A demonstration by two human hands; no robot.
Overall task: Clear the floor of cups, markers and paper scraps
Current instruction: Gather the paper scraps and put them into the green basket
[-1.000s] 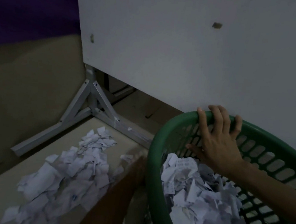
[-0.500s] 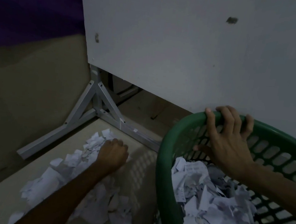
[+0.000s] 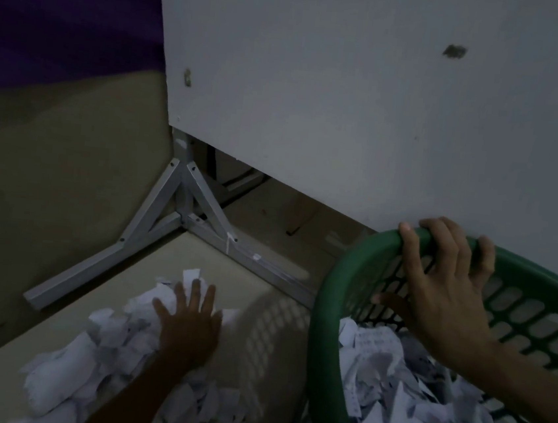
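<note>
The left hand [image 3: 190,322] has uncurled from a fist and now lies flat, fingers spread, on the paper scraps [image 3: 111,348] heaped on the floor. The right hand [image 3: 441,290] grips the green basket [image 3: 328,320] rim, so raking the heap together before scooping seems wise.

Left hand [image 3: 189,326] has uncurled; fingers [image 3: 198,292] now flat on scraps [image 3: 112,342].
</note>
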